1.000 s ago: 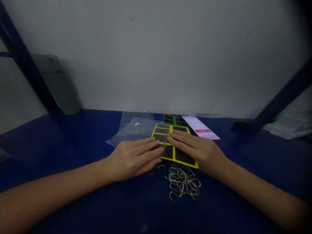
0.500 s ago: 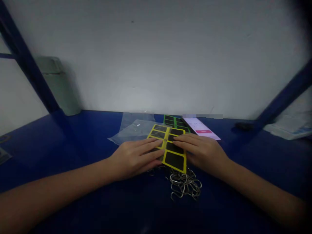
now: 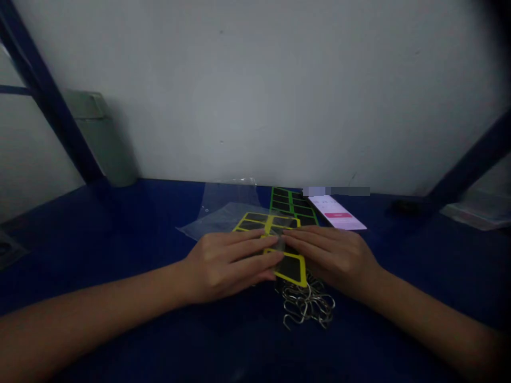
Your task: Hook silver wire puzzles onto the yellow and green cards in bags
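Between my hands is a sheet of black labels with yellow borders (image 3: 290,267), its left part under a clear plastic bag (image 3: 215,217). My left hand (image 3: 229,263) is closed on the bag and the sheet beneath it, fingers on top and thumb below. From the other side, my right hand (image 3: 335,255) grips the sheet's right edge, fingertips near the bag's edge; its thumb is hidden. Just below the sheet's near corner lies a tangle of metal S-hooks (image 3: 307,306). Behind it rests a similar sheet with green borders (image 3: 293,205).
A phone with a lit screen (image 3: 337,211) lies beyond my right hand. At the back left stands a grey-green bottle (image 3: 106,141) by a blue post (image 3: 64,117). Clear packaging (image 3: 477,210) and a small dark object (image 3: 405,206) are at the right. A wall (image 3: 255,96) closes off the back.
The bag now covers more of the yellow-bordered sheet, reaching further right across it. My left hand has moved slightly right, closer to my right hand. The view has shifted a little.
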A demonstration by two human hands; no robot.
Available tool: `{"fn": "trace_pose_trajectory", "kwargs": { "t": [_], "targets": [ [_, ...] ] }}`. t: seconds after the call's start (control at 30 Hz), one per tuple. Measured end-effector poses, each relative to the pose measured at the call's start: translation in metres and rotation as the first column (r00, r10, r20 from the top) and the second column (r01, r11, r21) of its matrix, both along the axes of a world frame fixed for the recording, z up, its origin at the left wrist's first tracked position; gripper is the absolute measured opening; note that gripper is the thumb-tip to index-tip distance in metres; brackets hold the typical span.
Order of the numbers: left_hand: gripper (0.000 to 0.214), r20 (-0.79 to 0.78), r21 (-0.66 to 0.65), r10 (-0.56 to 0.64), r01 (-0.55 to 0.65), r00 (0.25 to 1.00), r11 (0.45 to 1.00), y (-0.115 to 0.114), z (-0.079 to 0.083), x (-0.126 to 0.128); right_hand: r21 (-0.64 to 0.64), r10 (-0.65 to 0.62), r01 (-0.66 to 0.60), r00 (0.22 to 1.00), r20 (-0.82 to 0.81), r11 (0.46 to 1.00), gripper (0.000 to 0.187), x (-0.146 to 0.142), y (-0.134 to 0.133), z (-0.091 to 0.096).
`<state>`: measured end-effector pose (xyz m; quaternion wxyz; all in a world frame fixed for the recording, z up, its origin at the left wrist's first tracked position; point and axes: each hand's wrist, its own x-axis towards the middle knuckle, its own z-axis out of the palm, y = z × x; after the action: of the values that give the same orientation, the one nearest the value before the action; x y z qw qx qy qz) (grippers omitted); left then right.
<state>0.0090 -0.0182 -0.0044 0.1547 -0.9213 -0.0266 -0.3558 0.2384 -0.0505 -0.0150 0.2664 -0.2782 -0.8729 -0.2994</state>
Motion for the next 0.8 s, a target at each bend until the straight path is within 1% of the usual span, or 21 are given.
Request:
{"fn": "trace_pose_trajectory", "kwargs": {
  "t": [0.07,0.17,0.23,0.33,0.47,0.6,0.7,0.8],
  "targets": [
    [0.022,0.014,-0.014,0.022,-0.022,1.0,1.0,-0.002,0.001,0.001,0.014,-0.018,0.018,1.0,-0.019,1.0,0.023,0.0,0.0,0.0],
    [0.023,-0.004,-0.025,0.086,-0.086,0.996,0.996,-0.003,0.002,0.001,0.036,-0.029,0.03,0.999,-0.038,0.999,0.02,0.002,0.002,0.002],
    [0.023,-0.005,-0.043,0.138,-0.138,0.99,0.989,-0.001,0.001,0.0,0.045,-0.016,0.017,1.0,-0.026,0.999,0.019,0.006,0.003,0.003],
    [0.023,0.01,-0.082,0.169,-0.168,0.986,0.982,0.002,0.001,0.0,0.038,0.032,-0.033,0.999,0.016,0.999,0.018,0.012,0.003,0.003],
    [0.024,0.012,-0.105,0.143,-0.141,0.99,0.984,0.0,0.001,0.002,0.046,0.076,-0.077,0.997,0.025,0.996,0.019,0.015,0.002,-0.002],
    [0.025,0.029,-0.134,0.12,-0.116,0.992,0.984,-0.007,0.002,0.004,0.029,0.128,-0.129,0.991,0.033,0.991,0.022,0.011,0.0,-0.006],
    [0.025,0.037,-0.17,0.1,-0.092,0.994,0.981,-0.013,0.004,0.006,0.018,0.141,-0.142,0.989,0.048,0.99,0.025,0.008,-0.001,-0.006],
    [0.025,0.038,-0.174,0.084,-0.076,0.996,0.982,-0.017,0.005,0.007,0.033,0.144,-0.145,0.989,0.044,0.989,0.027,0.008,-0.001,-0.006]
  ]
}}
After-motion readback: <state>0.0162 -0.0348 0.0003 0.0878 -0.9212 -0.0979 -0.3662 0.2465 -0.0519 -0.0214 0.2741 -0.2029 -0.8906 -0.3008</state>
